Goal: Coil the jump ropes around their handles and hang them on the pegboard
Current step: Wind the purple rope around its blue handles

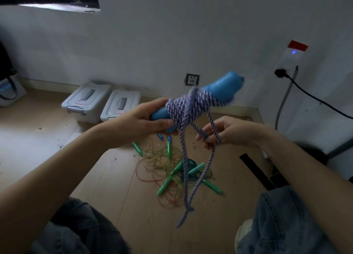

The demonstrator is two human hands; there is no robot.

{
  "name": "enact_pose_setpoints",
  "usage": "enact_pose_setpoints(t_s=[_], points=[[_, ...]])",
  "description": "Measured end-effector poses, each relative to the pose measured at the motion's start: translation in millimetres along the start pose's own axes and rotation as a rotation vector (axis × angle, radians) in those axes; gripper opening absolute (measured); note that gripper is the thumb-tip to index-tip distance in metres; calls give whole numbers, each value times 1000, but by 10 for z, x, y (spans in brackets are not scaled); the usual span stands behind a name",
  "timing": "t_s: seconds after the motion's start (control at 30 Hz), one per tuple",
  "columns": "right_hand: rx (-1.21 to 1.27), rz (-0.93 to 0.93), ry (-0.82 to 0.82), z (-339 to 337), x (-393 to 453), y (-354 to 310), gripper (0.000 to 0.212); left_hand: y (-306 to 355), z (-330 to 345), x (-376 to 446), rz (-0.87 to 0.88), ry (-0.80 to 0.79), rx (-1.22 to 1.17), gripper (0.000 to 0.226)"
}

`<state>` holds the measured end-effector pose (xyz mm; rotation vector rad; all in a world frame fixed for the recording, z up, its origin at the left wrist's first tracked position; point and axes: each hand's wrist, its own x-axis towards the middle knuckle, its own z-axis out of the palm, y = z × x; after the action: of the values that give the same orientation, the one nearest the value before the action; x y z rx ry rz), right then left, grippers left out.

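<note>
**Purple-and-white rope wound on blue handles, held above the floor**

Wooden plank floor (pixel 118 177) fills the lower view, meeting a white wall (pixel 191 34) at twelve o'clock. Two grey lidded plastic storage boxes (pixel 86 100) sit side by side against the wall at ten o'clock. A tangled heap of thin multicoloured jump ropes with green plastic handles (pixel 172 169) lies on the floor at six o'clock of the hands, well below them.

At the centre, a pair of thick blue plastic handles (pixel 225 85) is held tilted, its far end rising toward one o'clock. A twisted purple-and-white cord jump rope (pixel 188 105) is coiled around the middle of the handles, with loose strands hanging down toward six o'clock.

The left hand (pixel 145 120) grips the lower end of the handles, fingers curled round them. The right hand (pixel 227 131), at four o'clock of the coil and apart from the left, pinches a loop of the rope between its fingers.

A white wall socket (pixel 192 79) is at twelve o'clock of the coil.
</note>
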<state>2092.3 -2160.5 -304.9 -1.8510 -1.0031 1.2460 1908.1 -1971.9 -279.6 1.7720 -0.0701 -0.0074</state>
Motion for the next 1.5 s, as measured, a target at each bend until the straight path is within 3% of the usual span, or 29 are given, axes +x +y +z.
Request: enact_pose_setpoints(t_s=[0.07,0.13,0.2,0.33,0.43,0.53,0.63,0.77,0.87,0.97,1.07,1.17,1.37,1.5], points=[[-344,-48,330,-11,58,34,20,-74,-12,29,-84,-101,194,42],[-680,-55,498,-30,121,71,22,-146,-36,59,-124,-208,413,46],[-745,-94,606,-10,163,118,26,-181,-96,71,-124,-224,593,53],[-608,-278,874,65,190,61,22,-251,-177,72,-88,-110,1197,60],[-311,-327,865,44,186,-54,28,-357,-137,93,-144,-118,1466,70],[-29,-317,790,12,176,-114,35,-370,-179,124,-160,-97,1501,69],[-6,-277,761,-11,175,-98,31,-326,-170,115,-153,-151,1341,59],[-50,-154,730,-66,145,-50,23,-95,-89,52,-10,-255,752,53],[-59,11,569,6,95,-15,28,91,-75,9,63,-81,311,55],[-208,-98,328,166,106,3,59,127,-94,20,27,156,38,47],[68,-294,137,428,189,-81,70,88,-15,57,-99,208,-132,42],[236,-414,143,609,297,-156,53,66,75,89,-183,181,-212,39],[133,-364,131,685,398,-174,21,111,-73,48,-265,116,-350,39],[185,-364,96,730,387,-207,15,126,-110,53,-242,66,-340,38]])
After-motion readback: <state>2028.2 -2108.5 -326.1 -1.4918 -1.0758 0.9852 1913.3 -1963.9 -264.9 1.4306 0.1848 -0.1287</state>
